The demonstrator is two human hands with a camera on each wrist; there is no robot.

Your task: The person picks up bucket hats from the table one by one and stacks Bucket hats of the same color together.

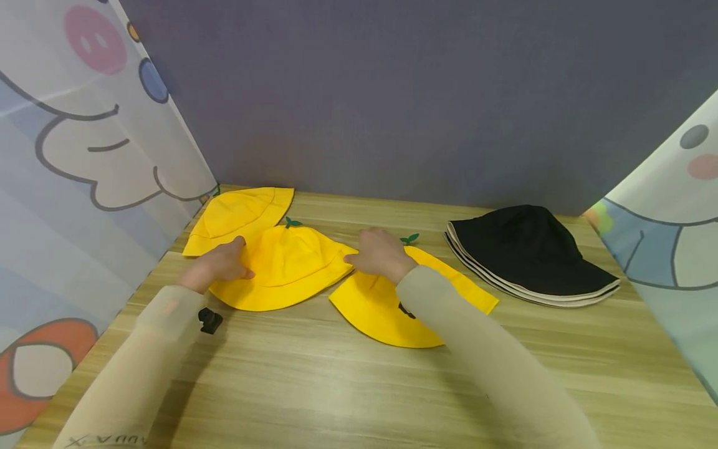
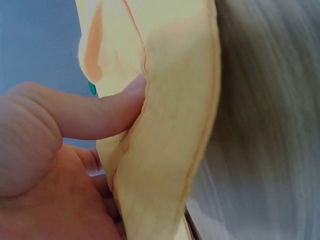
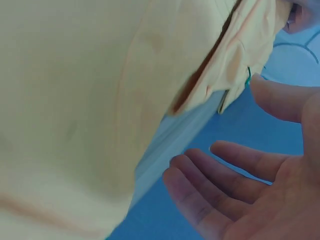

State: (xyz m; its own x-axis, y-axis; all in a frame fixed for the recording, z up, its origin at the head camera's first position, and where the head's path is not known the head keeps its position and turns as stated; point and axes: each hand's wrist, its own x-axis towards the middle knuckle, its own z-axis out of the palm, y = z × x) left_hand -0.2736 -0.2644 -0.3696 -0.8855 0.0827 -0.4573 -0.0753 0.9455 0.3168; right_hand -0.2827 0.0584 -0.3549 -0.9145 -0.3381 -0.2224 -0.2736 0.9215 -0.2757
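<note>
A yellow bucket hat (image 1: 286, 259) with a green sprout (image 1: 292, 222) on top lies in the middle of the yellow row. My left hand (image 1: 227, 260) pinches its left side; in the left wrist view the thumb (image 2: 117, 112) presses near the brim seam, with other fingers behind the cloth. My right hand (image 1: 381, 252) is over a second yellow hat (image 1: 373, 312), near the first hat's right brim tip. In the right wrist view its fingers (image 3: 220, 185) are spread and relaxed, with nothing between them and the thumb. A third yellow hat (image 1: 238, 215) lies behind on the left.
A stack of black bucket hats (image 1: 521, 249) with pale brim edges sits at the right of the wooden table (image 1: 291, 374). A grey panel (image 1: 392, 100) stands behind, with cartoon-printed sheets at both sides. A small black object (image 1: 210, 320) shows beside the left wrist.
</note>
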